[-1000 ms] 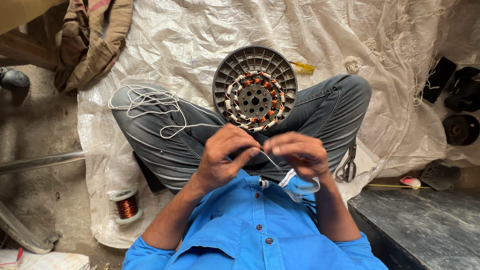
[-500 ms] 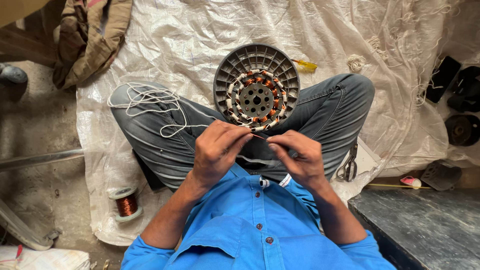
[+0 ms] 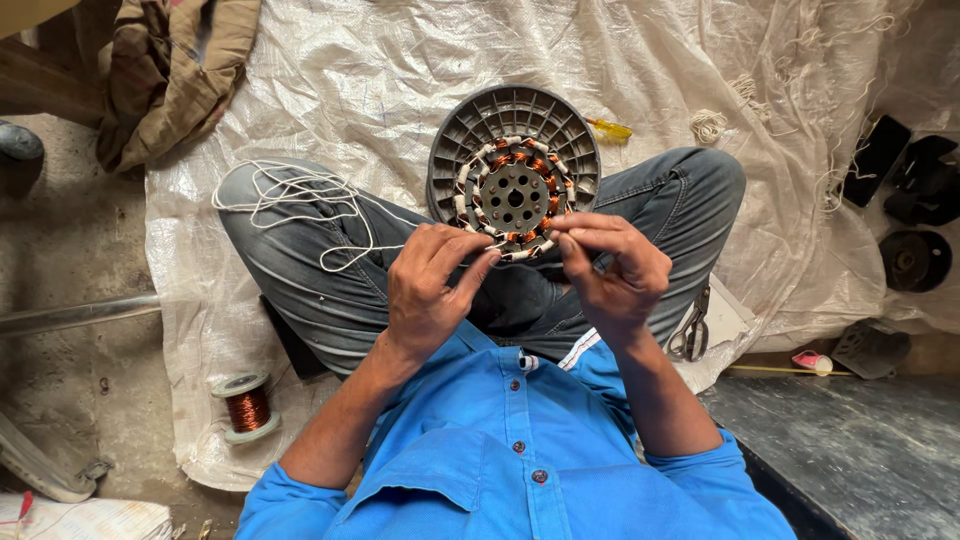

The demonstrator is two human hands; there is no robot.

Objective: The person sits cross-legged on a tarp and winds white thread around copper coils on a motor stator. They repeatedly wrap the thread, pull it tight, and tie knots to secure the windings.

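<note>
Head view: a person sits cross-legged on a white woven sheet spread over the floor, with a round grey motor stator propped on the lap at about 12 o'clock from the hands. The left hand has its fingertips pinched together on a thin white string at the stator's lower rim; the thumb and forefinger meet, so it is clamped on the string. The right hand is likewise closed, fingertips pressed together at the rim at about 5 o'clock of the stator; what it grips is too small to tell, probably the same string's end.

The risk, as a judgement: the loose string lies in tangled loops over the knee at 9 o'clock, and a pull could knot it or snag it on the denim. A hard tug might also scrape or shift the copper coils, or tip the stator, which merely leans between the legs.

The stator is a dark grey ribbed disc with a perforated hub; around that hub runs a ring of copper windings bound with pale wraps.

A copper wire spool stands on the sheet at 8 o'clock, scissors lie at 4 o'clock beside the thigh.
</note>
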